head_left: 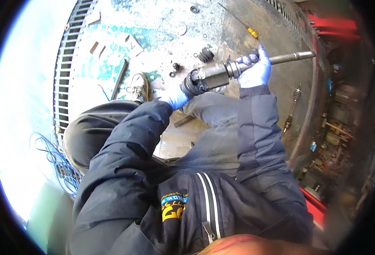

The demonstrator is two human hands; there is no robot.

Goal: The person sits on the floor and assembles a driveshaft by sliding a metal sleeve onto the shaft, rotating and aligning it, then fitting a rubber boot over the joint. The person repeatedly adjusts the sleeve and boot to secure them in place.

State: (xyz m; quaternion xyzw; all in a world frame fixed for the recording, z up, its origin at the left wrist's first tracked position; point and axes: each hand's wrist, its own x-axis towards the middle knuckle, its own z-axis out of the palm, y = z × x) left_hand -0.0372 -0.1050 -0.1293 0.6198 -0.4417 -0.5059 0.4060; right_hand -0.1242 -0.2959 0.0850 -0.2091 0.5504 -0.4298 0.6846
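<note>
Two gloved hands hold a car drive shaft above a paint-worn workshop floor.

The floor spreads far, edged left by a metal grate. The drive shaft lies crosswise: the right hand wraps its rod, the left hand cups the joint end. Beyond lie a rubber boot, a screwdriver and small rings; a second shaft rests right.

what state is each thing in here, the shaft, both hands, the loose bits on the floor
drive shaft: held off the floor, roughly level
left hand: gloved, grip closed at the joint end
right hand: gloved, grip closed round the shaft
rubber boot: loose on the floor
second shaft: lying on the floor, untouched
screwdriver: lying on the floor
</note>
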